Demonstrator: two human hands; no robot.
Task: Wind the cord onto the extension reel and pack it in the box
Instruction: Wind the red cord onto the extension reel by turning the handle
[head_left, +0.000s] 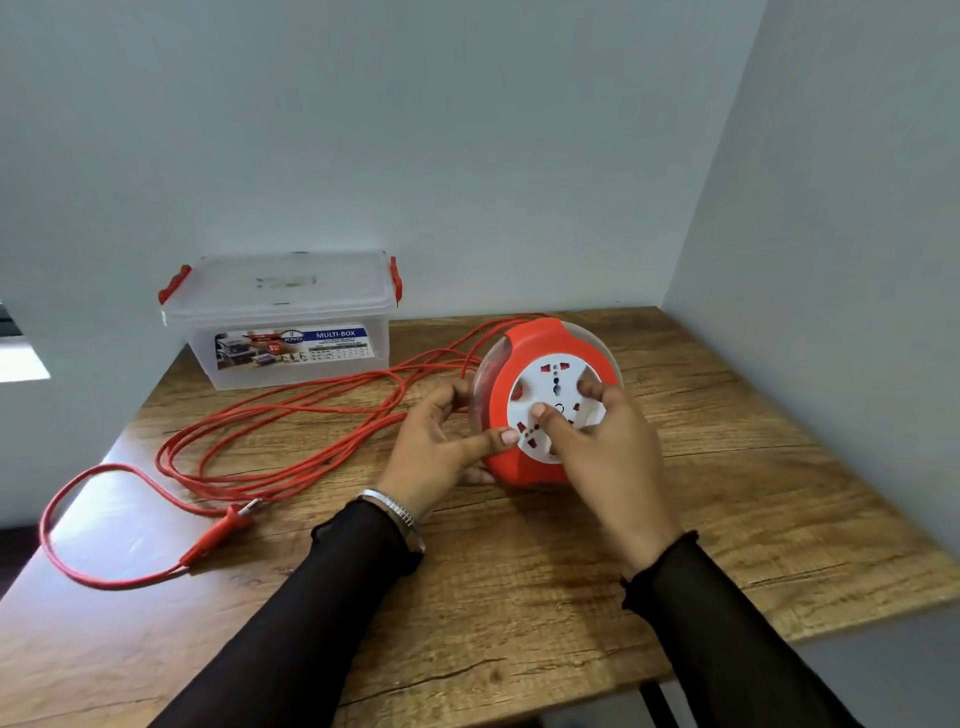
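A red extension reel (524, 343) with a white socket face stands tilted on edge on the wooden table (519, 597). My left hand (441, 447) grips its left rim, thumb on the red front. My right hand (608, 441) rests on the white socket disc, fingers pressed into it. The red cord (291, 410) lies unwound in long loose loops to the left of the reel. Its red plug (228, 525) lies near the table's left edge. A clear plastic box (280, 322) with red latches stands shut at the back left.
Walls close the table at the back and on the right. One loop of the cord hangs past the table's left edge. The table's front right corner ends close to my right forearm.
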